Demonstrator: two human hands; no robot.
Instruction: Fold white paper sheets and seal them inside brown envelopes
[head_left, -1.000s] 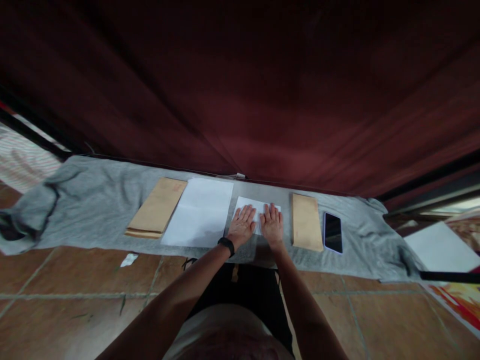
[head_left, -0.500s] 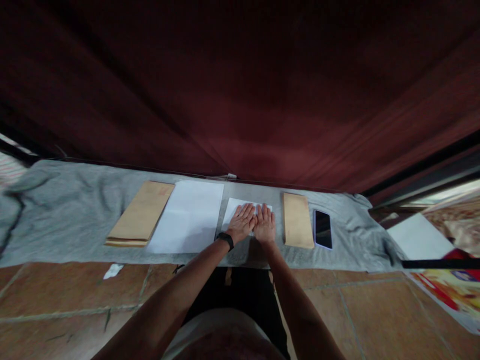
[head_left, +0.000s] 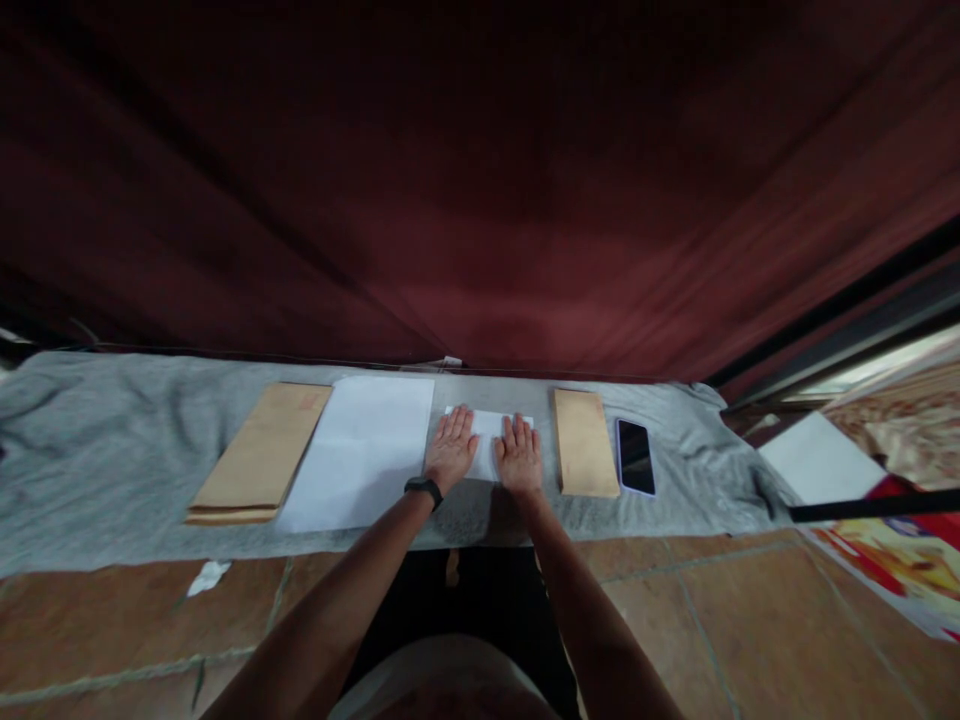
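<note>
Bare forearms (head_left: 352, 590), black band (head_left: 424, 487) behind left grip (head_left: 450, 450), pale top (head_left: 450, 680), dark trousers (head_left: 472, 590).

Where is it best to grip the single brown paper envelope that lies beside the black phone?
Probably by its near short edge, from the person's side: the brown paper envelope lies flat on the grey cloth, and the black phone crowds its right edge.

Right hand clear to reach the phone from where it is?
Probably yes. The right hand lies flat on the folded white paper; only the flat brown envelope lies between it and the phone, nothing upright, so it could pass over.
</note>
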